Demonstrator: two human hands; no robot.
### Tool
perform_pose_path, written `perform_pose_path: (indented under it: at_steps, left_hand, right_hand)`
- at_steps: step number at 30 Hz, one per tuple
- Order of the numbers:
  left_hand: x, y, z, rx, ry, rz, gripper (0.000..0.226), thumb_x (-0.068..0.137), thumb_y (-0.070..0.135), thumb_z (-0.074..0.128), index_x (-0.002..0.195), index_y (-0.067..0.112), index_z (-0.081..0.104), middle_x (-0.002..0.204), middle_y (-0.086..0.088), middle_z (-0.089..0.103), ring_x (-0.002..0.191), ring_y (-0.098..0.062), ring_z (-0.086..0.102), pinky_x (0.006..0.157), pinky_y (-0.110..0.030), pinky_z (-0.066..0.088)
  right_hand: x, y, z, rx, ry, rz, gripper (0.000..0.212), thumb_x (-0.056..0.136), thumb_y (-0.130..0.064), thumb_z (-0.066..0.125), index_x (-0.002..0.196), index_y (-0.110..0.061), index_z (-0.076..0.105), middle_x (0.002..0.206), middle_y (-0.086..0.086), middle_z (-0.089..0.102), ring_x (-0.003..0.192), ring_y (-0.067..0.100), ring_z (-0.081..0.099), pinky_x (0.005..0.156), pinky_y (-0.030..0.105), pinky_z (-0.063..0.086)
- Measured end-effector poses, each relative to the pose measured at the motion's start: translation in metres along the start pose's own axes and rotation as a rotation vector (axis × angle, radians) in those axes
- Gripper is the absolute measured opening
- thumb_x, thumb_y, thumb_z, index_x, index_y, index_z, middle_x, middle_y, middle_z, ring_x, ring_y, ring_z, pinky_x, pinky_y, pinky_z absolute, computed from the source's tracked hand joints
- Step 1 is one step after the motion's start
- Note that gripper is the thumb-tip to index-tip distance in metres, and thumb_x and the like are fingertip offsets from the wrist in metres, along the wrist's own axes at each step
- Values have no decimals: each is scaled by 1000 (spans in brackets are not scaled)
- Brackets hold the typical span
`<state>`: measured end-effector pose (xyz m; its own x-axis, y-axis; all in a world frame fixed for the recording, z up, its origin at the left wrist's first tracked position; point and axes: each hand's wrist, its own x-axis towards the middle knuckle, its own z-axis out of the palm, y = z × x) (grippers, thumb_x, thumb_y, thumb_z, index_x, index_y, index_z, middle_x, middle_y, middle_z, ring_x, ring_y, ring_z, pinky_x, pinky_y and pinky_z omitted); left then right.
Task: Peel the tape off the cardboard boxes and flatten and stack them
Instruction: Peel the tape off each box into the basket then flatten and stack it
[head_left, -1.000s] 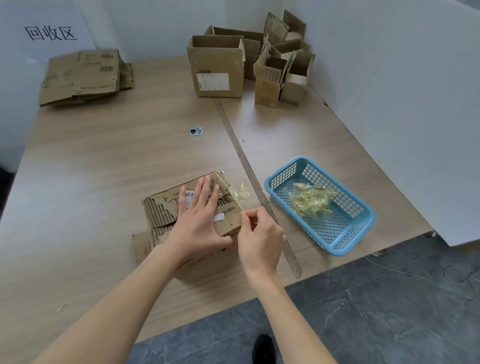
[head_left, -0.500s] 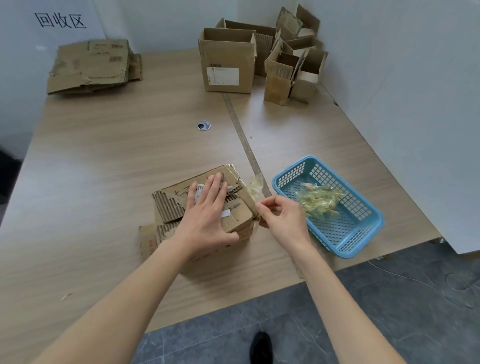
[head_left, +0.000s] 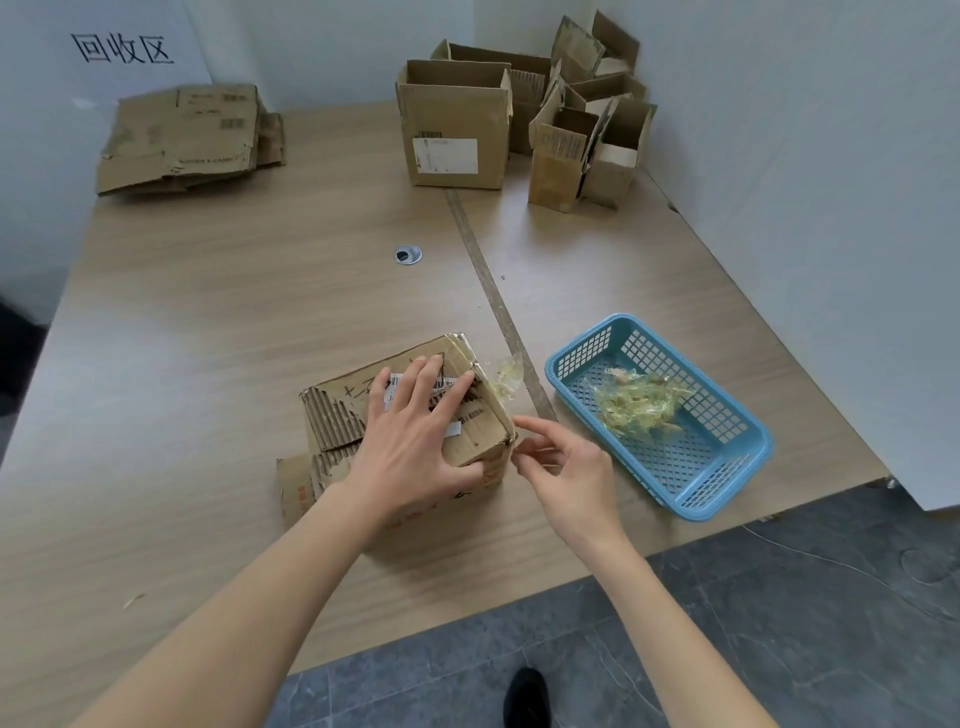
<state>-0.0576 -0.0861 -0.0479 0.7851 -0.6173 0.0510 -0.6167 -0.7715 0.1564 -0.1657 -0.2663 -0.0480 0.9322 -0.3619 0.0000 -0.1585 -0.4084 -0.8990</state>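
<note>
Pressing flat with straight fingers, the left hand (head_left: 415, 441) pins the half-flattened box (head_left: 410, 410) at lower centre of the surface (head_left: 208, 322); the right hand (head_left: 561, 467), fingers loosely parted and holding nothing visible, reaches for its right corner, where tape (head_left: 506, 382) still clings; peeling seems underway, the next move likely pinching that loose strip, the blue basket (head_left: 737, 483) just right for dropping it.
</note>
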Motion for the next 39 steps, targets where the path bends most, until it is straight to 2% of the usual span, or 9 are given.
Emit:
perform_pose_path:
  at_steps: [5,14,16,20,24,28,32,36,39]
  left_hand:
    - [2,-3,-2,62,-24,19,107,73,85,42,162,28,20,165,-6,18,154,-24,9,123,-56,5]
    - [-1,-6,-5,-21,-50,96,107,73,82,51,161,28,23,166,-2,20,157,-20,8,126,-53,1]
    - [0,-10,-6,-47,-54,118,107,73,82,54,161,28,25,167,-1,20,157,-18,7,127,-51,0]
    - [-1,-16,-8,-59,-55,145,108,72,87,48,159,26,30,168,1,22,157,-15,8,127,-49,2]
    - [0,-18,-11,-42,-64,178,109,72,89,51,156,22,35,165,-1,26,156,-18,14,127,-49,7]
    - [2,-18,-14,0,-78,194,109,73,89,51,156,20,36,164,-3,29,155,-22,17,127,-48,9]
    - [1,-18,-16,7,-103,196,110,75,89,47,158,20,32,165,-1,26,155,-19,16,128,-43,3]
    - [3,-19,-17,-24,-101,195,108,75,86,47,158,20,32,166,1,26,156,-17,15,128,-40,0]
    - [3,-21,-15,-23,-104,196,108,75,87,46,159,21,30,166,1,24,156,-16,13,128,-39,0]
  right_hand:
    - [26,-7,-27,-423,-19,-265,24,93,-3,68,106,-18,80,89,-5,60,79,9,57,71,11,40]
    - [83,-55,-23,-225,201,-94,18,85,-13,72,95,-23,82,84,-7,78,71,2,69,77,18,56]
    - [79,-49,-17,-235,115,-96,18,88,-12,71,100,-20,82,92,-5,79,79,1,71,80,10,53]
    - [61,-26,-17,-334,-248,-262,29,97,-4,62,124,-9,73,125,2,72,117,12,66,105,21,47]
    - [59,-12,-31,-138,-552,-107,44,100,-18,62,144,-15,57,145,-12,54,135,-4,47,112,14,36]
    - [72,-11,-22,-258,-378,-248,36,85,-27,82,117,-14,72,113,-8,71,107,1,62,91,23,51]
    - [96,-14,-24,-107,-465,-117,17,79,-21,87,88,-23,73,89,-9,74,88,1,68,75,22,52]
    - [118,-20,-30,-90,-602,-95,15,83,-12,83,82,-22,72,97,-1,73,90,7,68,82,28,55]
    - [125,-21,-31,-153,-653,-154,11,85,-18,81,82,-23,72,133,-10,59,125,3,55,104,17,40]
